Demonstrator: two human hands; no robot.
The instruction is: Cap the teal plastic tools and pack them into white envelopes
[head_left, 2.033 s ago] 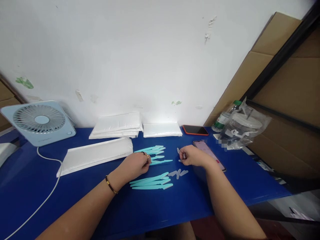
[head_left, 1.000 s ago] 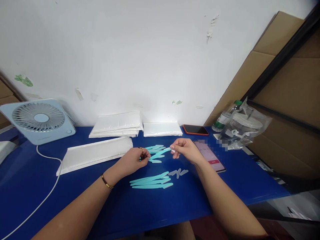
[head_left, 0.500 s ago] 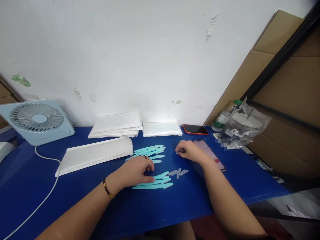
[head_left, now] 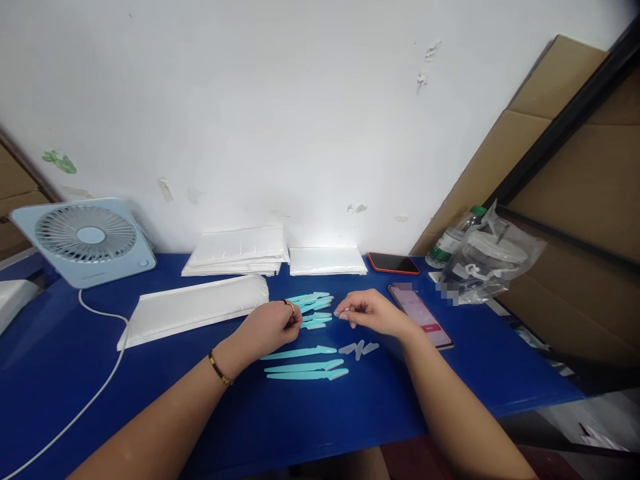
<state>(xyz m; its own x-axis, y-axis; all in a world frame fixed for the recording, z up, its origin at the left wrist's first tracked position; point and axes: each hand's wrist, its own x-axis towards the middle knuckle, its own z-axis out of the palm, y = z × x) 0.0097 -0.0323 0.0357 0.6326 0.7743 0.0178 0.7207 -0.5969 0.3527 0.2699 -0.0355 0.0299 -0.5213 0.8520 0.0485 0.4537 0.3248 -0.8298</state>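
Note:
Slim teal plastic sticks lie on the blue table in two groups: a far pile and three laid side by side nearer me. A few small clear caps rest just right of the near three. My left hand, with a ring and a bracelet, pinches the end of one teal stick just above the table. My right hand faces it a short gap away, thumb and forefinger closed on a small clear cap near the stick's tip.
A long white padded envelope lies left of my hands, with stacked envelopes and another by the wall. A fan and its cable are at left. Two phones, a bottle and a bagged cup sit right.
My left hand came off the near sticks and lifted one teal stick. My right hand rose from the table with a clear cap and moved left toward it. The near sticks now lie spread apart.

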